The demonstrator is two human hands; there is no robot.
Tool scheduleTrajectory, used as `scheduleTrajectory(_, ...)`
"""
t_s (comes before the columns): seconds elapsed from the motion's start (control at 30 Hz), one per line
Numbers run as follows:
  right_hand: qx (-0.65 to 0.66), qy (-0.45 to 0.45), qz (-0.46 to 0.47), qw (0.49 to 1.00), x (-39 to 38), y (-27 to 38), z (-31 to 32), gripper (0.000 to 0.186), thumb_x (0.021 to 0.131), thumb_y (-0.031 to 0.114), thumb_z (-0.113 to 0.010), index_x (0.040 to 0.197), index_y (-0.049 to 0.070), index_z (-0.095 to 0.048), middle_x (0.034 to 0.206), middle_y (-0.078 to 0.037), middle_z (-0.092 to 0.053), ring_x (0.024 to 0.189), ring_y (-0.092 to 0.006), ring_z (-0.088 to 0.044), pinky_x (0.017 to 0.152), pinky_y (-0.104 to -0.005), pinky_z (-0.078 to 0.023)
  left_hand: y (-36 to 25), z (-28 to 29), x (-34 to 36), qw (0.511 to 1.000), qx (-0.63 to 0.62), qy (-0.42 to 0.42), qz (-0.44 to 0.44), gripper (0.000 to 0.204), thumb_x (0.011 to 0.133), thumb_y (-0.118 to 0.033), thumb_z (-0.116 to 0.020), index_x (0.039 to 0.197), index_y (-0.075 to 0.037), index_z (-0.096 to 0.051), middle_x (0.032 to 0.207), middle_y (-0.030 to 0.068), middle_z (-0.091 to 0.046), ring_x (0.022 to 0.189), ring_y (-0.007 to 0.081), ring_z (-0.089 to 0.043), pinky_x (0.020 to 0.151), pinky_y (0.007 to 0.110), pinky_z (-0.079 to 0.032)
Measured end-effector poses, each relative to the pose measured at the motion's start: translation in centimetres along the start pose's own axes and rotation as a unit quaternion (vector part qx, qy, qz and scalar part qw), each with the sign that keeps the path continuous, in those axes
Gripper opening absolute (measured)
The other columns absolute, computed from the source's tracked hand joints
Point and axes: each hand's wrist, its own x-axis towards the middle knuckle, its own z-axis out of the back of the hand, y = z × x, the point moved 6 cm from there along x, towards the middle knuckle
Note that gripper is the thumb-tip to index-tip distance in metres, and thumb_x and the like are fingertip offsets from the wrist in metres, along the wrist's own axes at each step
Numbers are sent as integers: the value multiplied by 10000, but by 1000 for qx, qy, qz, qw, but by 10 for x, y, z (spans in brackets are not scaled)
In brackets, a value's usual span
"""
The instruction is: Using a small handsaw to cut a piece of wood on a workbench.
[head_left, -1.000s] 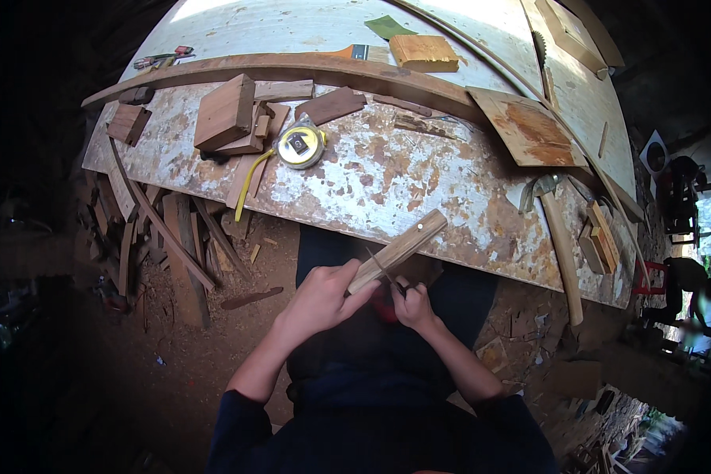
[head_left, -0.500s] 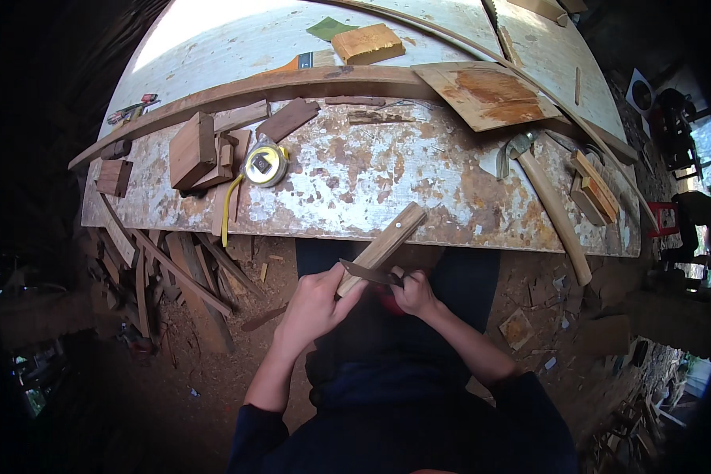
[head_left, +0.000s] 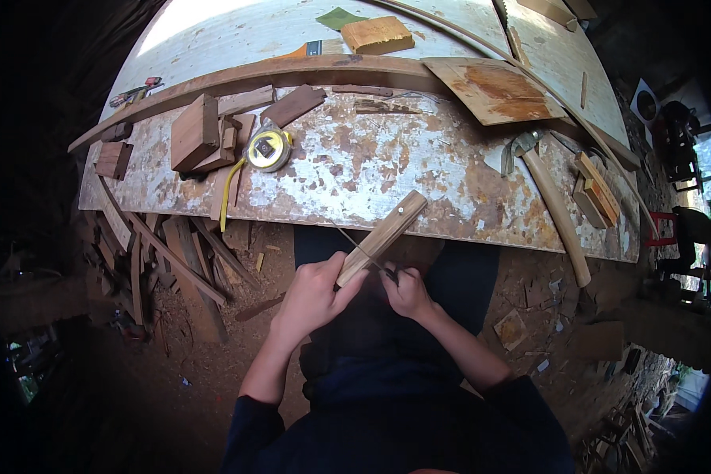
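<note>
My left hand [head_left: 311,298] is wrapped round the lower end of a short wooden bar [head_left: 387,233], which has a small light metal pin near its far end. The bar tilts up to the right, its far end at the front edge of the workbench [head_left: 308,189]. In my closed right hand [head_left: 407,293] is a knife [head_left: 355,242], gripped by its dark handle. Its thin blade crosses the bar just above my left hand, turned nearly edge-on. Whether the edge touches the wood, I cannot tell.
On the bench lie a tape measure [head_left: 268,149], wooden blocks [head_left: 195,133], a long curved strip [head_left: 292,77] and a stained board [head_left: 491,92]. A hammer [head_left: 555,213] overhangs the front edge at right. Wood offcuts [head_left: 194,276] lean below the bench at left.
The knife blade has turned from lying nearly flat across the bar to a steeper, edge-on slant. My right hand has shifted slightly left. The bar's far end has risen a little.
</note>
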Motion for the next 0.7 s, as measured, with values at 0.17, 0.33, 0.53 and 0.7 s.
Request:
scheduleTrajectory(0.17, -36, -40, 34, 998, 6, 2, 0, 133, 939, 87, -621, 996, -24, -665, 842, -251, -678, 814, -458, -672, 699, -488, -534, 3, -8, 1, 1000, 0, -11, -5, 284, 932, -224, -719, 877, 4, -558, 647, 220, -613, 637, 429, -650, 561, 486, -513)
scheduleTrajectory(0.33, -63, -19, 5, 998, 0, -27, -4, 162, 930, 90, -632, 1029, -31, -675, 849, -255, -683, 813, -454, -678, 698, -489, -540, 2, -9, -1, 999, 27, -10, -23, 302, 933, -240, -722, 871, -2, -547, 645, 207, -623, 620, 419, -650, 536, 477, -516)
scheduleTrajectory(0.53, -13, -9, 18, 1000, 11, 19, 9, 143, 923, 60, -630, 1022, -34, -674, 822, -253, -677, 806, -453, -681, 694, -490, -537, -7, -10, -3, 999, 33, -3, -25, 320, 937, -242, -717, 853, -3, -521, 624, 193, -610, 601, 408, -651, 531, 477, -519)
scheduleTrajectory(0.7, -55, -30, 14, 998, 4, -18, 9, 119, 906, 43, -633, 978, -41, -676, 823, -260, -670, 810, -462, -676, 699, -487, -540, -2, -8, 6, 998, 40, -15, -53, 338, 936, -249, -722, 832, -20, -497, 614, 183, -603, 596, 403, -648, 523, 472, -518)
